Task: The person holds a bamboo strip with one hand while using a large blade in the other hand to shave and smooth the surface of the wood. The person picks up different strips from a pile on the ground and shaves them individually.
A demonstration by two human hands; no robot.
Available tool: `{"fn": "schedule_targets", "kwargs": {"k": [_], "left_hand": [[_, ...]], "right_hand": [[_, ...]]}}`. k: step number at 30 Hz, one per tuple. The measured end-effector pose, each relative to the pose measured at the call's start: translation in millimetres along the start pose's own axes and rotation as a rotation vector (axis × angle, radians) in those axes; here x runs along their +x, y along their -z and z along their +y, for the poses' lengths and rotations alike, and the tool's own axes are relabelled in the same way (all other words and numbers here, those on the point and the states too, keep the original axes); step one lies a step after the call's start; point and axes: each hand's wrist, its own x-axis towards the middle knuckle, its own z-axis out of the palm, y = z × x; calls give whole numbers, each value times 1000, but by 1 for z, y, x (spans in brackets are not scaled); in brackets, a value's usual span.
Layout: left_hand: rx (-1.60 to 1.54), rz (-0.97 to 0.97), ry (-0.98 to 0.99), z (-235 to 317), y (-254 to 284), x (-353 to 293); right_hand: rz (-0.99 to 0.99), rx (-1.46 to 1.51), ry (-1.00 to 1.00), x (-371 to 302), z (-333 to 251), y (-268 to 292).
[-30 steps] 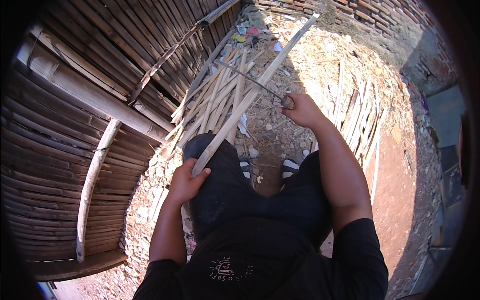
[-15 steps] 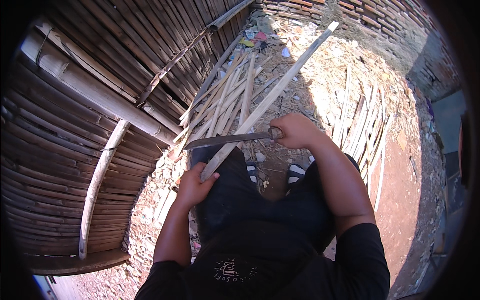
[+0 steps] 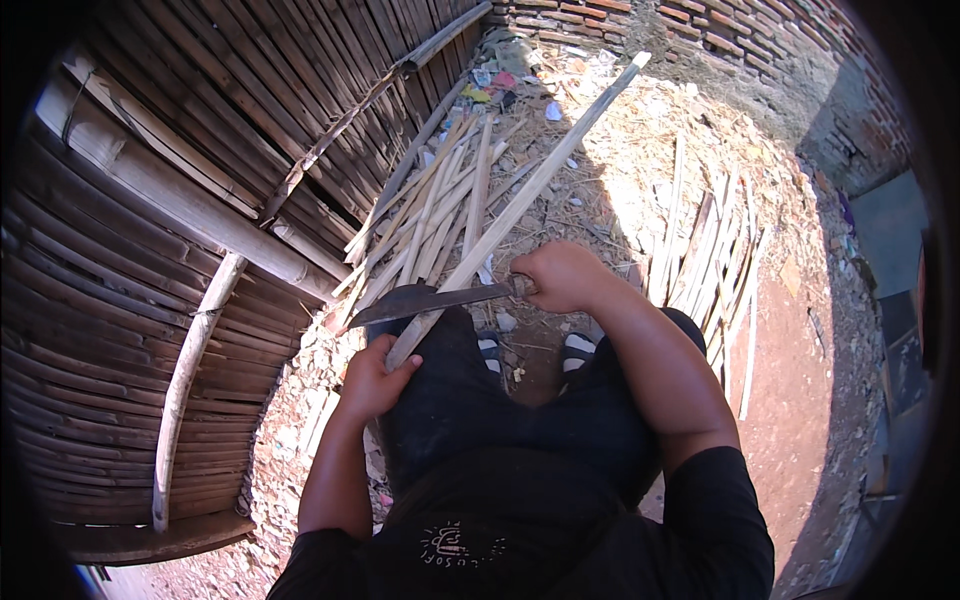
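Note:
A long pale bamboo strip [image 3: 528,198] slants from my left thigh up to the far right, its far end near the brick wall. My left hand [image 3: 378,380] is closed around its near end. My right hand [image 3: 562,277] grips the handle of a machete [image 3: 432,301], whose dark, broad blade points left. The blade lies across the strip a little beyond my left hand. Most of the machete's handle is hidden inside my right fist.
A slatted bamboo wall [image 3: 110,360] with poles rises on my left. One pile of bamboo strips [image 3: 430,215] lies ahead beside it, another pile [image 3: 712,260] to the right. Beyond stands a brick wall [image 3: 745,30]. Litter and shavings cover the far ground.
The machete has moved nearer to my left hand along the strip, and its blade now shows broader. The whole view has shifted slightly. Both hands keep their holds.

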Motion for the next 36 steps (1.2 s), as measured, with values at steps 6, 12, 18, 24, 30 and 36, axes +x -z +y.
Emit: {"fn": "schedule_targets", "kwargs": {"k": [6, 12, 18, 24, 30, 36], "left_hand": [[72, 47, -20, 0, -4, -1], [83, 31, 34, 13, -2, -1], [89, 58, -12, 7, -4, -1], [140, 78, -64, 1, -2, -2], [138, 35, -58, 5, -2, 0], [97, 9, -32, 8, 0, 0]], "right_hand": [[111, 207, -208, -4, 48, 5], [215, 276, -360, -14, 67, 10], [49, 74, 0, -1, 21, -13], [27, 53, -14, -4, 7, 8], [335, 203, -394, -17, 70, 17], [185, 167, -162, -6, 33, -3]]}}
